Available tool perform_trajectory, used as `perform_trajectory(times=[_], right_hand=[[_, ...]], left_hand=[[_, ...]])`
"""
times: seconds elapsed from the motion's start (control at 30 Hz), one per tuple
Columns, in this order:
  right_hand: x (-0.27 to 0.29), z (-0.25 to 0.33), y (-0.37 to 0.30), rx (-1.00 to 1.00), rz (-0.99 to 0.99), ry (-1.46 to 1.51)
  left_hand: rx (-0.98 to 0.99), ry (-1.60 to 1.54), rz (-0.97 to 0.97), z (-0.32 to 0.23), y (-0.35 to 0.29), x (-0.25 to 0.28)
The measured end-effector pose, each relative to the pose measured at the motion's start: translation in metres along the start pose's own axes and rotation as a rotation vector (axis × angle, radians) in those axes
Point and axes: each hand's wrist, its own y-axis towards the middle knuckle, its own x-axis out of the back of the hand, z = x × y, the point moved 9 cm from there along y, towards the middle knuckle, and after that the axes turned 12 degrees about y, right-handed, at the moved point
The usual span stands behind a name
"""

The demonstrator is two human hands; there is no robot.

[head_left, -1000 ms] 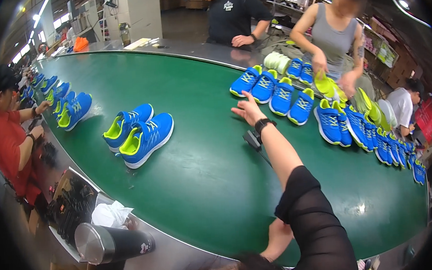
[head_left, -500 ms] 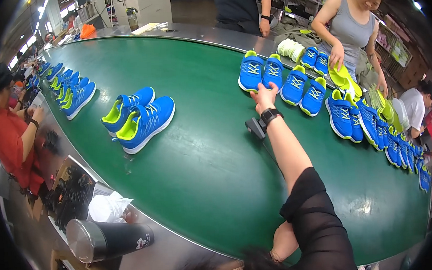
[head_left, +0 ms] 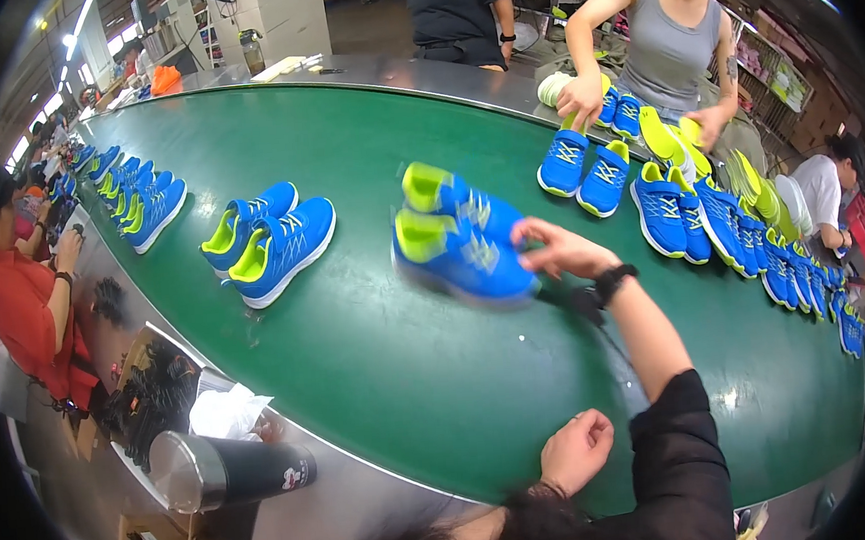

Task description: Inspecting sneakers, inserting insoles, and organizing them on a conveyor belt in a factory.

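Over the mid-surface [head_left: 392,403], the blurred shoe pair [head_left: 471,252] is touched, toes foremost, by the nearer right hand [head_left: 549,249], half-curled, grip unconfirmed; the left hand [head_left: 578,452] is held curled by the near edge.

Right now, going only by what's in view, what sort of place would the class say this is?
Probably a shoe factory: many matching blue shoes stand on a long green belt, insoles are stacked beside it, and workers line its sides.
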Motion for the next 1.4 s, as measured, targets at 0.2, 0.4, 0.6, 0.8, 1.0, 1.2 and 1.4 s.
perform_trajectory(times=[0.2, 0.4, 0.6, 0.8, 1.0, 1.2, 1.4], right_hand=[[0.055, 0.006, -0.194, 0.064, -0.4, -0.48], [-0.044, -0.072, -0.324, -0.283, -0.377, -0.032], [-0.161, -0.092, -0.279, -0.214, -0.38, 0.215], [-0.153, -0.084, -0.243, -0.149, -0.586, 0.305], [-0.169, -0.071, -0.329, -0.057, -0.386, 0.422], [-0.216, -0.078, -0.404, 0.05, -0.329, 0.578], [-0.213, -0.039, -0.462, 0.394, -0.535, 0.331]], left_hand=[[-0.284, -0.408, 0.452, -0.045, -0.023, -0.038], [-0.513, -0.169, -0.404, -0.107, -0.04, 0.08], [0.085, 0.761, -0.907, -0.014, -0.019, 0.192], [0.197, 0.129, -0.51, 0.054, -0.018, 0.167], [0.355, -0.714, 0.027, 0.035, -0.118, 0.116], [0.216, -1.272, 0.426, -0.016, -0.221, 0.043], [0.204, -1.063, 0.049, -0.002, -0.264, 0.074]])
